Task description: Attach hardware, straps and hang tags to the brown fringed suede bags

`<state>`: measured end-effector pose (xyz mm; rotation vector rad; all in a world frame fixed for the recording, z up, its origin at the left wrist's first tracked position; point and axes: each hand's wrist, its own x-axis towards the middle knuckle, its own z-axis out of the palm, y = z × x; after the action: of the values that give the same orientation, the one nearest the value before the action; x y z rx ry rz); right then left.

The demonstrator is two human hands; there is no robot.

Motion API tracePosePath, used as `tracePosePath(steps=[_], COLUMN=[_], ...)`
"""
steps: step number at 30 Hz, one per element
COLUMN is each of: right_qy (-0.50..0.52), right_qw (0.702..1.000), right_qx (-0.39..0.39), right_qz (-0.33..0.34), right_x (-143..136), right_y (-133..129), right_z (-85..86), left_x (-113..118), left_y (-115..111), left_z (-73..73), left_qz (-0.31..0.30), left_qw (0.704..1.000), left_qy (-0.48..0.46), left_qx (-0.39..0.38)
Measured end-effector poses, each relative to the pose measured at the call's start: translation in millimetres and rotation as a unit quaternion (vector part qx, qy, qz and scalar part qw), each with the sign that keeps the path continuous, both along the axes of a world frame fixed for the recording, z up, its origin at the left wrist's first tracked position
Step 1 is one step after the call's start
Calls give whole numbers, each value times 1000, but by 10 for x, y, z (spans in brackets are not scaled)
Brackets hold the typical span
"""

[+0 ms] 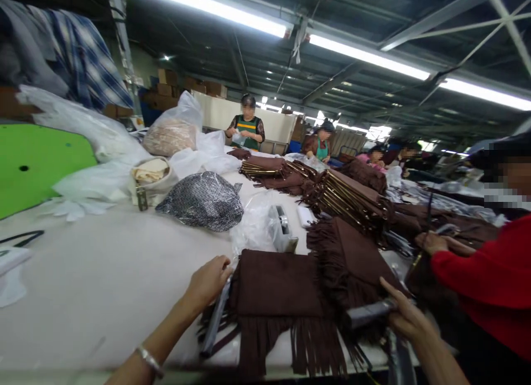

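A dark brown fringed bag (279, 282) lies flat near the table's front edge, its fringe hanging toward me. At its left side my left hand (211, 280) has curled fingers at the upper end of a grey plastic-wrapped bar (216, 321). My right hand (409, 313) grips another grey wrapped piece (368, 313), the index finger stretched out and the thumb beneath. This piece lies over a second brown fringed bag (359, 255), which sits to the right of the first.
Bags with brass-coloured bars (348, 202) are stacked beyond. A clear bag holds a tape roll (282, 222); left of it are a grey mesh-patterned bundle (203, 202) and a cream pouch (153, 180). A red-sleeved co-worker (485, 263) works close at right; others stand farther back.
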<state>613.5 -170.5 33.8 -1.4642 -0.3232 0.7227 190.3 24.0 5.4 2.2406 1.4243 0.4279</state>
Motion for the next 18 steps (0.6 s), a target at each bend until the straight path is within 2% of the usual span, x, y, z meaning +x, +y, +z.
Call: tracePosePath(steps=[2,4,6,8,10,12,15,18], right_qy=[-19,-115,-208,-314,-447,-566,-638,-643], right_qw=[998,979,940,886,825,770,734,712], right_qx=[-60,-161,-267,-339,-347,-295,-227,-265], right_qz=[20,45,52,20,-7,0,45,95], right_x=[133,319,488,557,463,212,-267,-506], right_y=[-83,-150,-215,-270,-290,-249,-76,93], right_z=[-64,-54,4,64,86,62,6,-3], left_x=[56,125,210,298,367,406,404,347], left_y=[116,225,323,403,455,479,467,408], left_z=[-52,-75,-90,-105,-124,-145,-176,-190], left_qz=[14,24,29,29,28,25,14,-10], left_qw=[1000,999,998,997,996,995,992,982], left_qy=[7,10,8,4,-6,-22,-64,-133], left_qx=[-19,-39,-59,-77,-90,-98,-110,-132])
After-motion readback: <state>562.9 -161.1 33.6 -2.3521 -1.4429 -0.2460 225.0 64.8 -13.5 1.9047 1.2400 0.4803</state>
